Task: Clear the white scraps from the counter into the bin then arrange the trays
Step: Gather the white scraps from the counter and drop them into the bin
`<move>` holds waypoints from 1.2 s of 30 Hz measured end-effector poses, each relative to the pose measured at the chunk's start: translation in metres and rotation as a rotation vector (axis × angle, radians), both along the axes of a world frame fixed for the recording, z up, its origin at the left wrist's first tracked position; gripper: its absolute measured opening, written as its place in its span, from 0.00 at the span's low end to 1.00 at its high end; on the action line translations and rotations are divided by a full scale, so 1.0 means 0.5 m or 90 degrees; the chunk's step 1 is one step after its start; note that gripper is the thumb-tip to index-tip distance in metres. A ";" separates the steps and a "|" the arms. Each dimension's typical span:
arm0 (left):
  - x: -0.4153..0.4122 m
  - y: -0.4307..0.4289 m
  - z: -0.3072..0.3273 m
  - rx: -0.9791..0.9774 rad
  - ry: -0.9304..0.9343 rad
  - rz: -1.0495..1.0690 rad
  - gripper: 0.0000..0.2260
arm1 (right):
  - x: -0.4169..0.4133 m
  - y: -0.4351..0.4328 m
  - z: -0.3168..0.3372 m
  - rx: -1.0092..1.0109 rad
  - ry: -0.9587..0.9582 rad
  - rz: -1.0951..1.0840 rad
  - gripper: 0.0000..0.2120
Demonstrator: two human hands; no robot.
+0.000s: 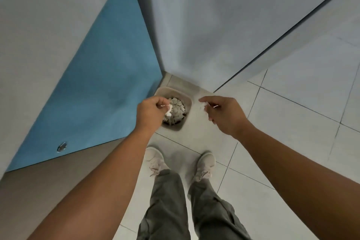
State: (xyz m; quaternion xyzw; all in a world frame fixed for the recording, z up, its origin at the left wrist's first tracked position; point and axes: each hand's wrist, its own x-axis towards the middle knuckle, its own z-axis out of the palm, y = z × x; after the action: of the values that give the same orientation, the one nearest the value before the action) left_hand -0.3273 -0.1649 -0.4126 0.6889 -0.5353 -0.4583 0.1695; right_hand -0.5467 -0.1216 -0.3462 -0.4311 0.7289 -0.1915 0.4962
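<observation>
Above the full bin (181,93), the left hand (151,112) pinched a white scrap (169,110); the right hand (224,116), beside it, pinched a smaller sliver (215,106) in loosely curled fingers.

I look at a plain indoor room, maybe a work or utility place: large pale floor tiles (292,132), bare grey-white walls (214,25), one blue panel (116,84), and a small beige bin (175,91) full of scraps (177,110) in the corner.
</observation>
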 end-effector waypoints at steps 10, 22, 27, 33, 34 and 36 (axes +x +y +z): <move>-0.011 -0.001 -0.273 0.044 -0.053 -0.021 0.07 | 0.011 0.023 -0.239 0.078 -0.004 -0.096 0.12; 0.015 0.002 -0.338 0.067 -0.122 -0.066 0.14 | 0.046 -0.003 -0.370 0.118 0.033 -0.054 0.15; 0.048 0.008 -0.294 0.055 -0.144 -0.058 0.15 | 0.087 -0.039 -0.385 0.096 0.033 -0.023 0.13; 0.081 0.028 -0.269 0.037 -0.163 -0.057 0.16 | 0.160 -0.068 -0.449 0.118 0.053 0.034 0.17; 0.085 0.030 -0.267 0.031 -0.163 -0.063 0.17 | 0.165 -0.069 -0.455 0.128 0.065 0.042 0.18; 0.092 0.034 -0.262 0.022 -0.160 -0.071 0.17 | 0.160 -0.067 -0.459 0.144 0.097 0.073 0.19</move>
State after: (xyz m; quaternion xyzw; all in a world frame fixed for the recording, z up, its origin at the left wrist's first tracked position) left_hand -0.2811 -0.1481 -0.5436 0.7128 -0.5819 -0.3862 0.0633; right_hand -0.4665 -0.1553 -0.5759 -0.4268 0.7556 -0.0461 0.4947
